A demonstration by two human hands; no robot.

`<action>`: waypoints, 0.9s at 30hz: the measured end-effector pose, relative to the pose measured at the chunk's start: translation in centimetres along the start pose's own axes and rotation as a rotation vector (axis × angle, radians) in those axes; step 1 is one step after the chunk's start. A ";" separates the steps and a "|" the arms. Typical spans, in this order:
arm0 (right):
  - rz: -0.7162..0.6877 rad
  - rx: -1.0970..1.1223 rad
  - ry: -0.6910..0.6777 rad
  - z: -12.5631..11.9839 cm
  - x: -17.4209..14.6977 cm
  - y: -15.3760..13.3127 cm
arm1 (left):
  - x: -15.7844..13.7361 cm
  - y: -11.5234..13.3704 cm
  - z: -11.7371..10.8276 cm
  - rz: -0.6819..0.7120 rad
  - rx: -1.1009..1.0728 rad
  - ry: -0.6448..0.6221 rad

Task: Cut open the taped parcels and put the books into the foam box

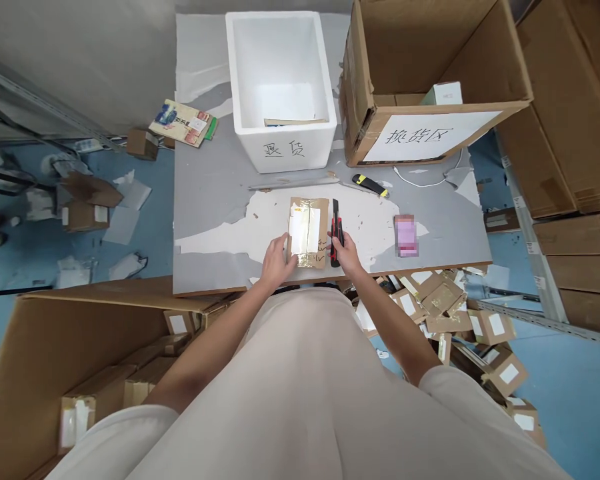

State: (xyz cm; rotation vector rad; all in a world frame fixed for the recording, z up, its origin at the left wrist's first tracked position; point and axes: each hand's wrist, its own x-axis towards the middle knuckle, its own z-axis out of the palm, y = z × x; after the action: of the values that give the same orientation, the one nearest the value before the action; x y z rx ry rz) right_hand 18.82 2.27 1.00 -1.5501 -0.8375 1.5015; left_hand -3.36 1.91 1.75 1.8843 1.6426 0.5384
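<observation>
A small flat cardboard parcel lies on the worktable in front of me, with a white label, shiny tape and handwriting on its top. My left hand grips the parcel at its lower left edge, thumb on top. In my right hand is a red and black box cutter, held just right of the parcel and pointing away from me. Whether its blade is out is too small to tell. A second box cutter, black and yellow, rests farther back on the table.
Behind stand a white foam box and a large open carton with a pale small box inside. A pink pack lies right, books back left. Parcels fill a carton at left and litter the floor at right.
</observation>
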 end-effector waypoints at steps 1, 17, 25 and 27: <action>0.032 0.040 0.022 -0.1 -1.0 0.4 | 1.2 0.1 -0.3 0.008 0.015 0.009; 0.285 0.510 0.077 0.2 -6.0 2.8 | 13.5 1.4 -2.0 -0.151 0.230 -0.138; -0.003 0.243 0.105 -2.7 2.4 -1.9 | 2.7 -1.2 -3.5 -0.473 0.111 -0.145; -0.009 0.133 0.044 -3.0 4.0 -2.7 | 0.8 -1.1 -2.9 -0.499 0.052 -0.099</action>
State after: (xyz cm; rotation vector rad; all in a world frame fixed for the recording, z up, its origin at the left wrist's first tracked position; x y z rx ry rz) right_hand 22.29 6.79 1.49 -1.4740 -0.7042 1.4804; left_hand -5.96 3.28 3.14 1.4272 1.9783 0.1911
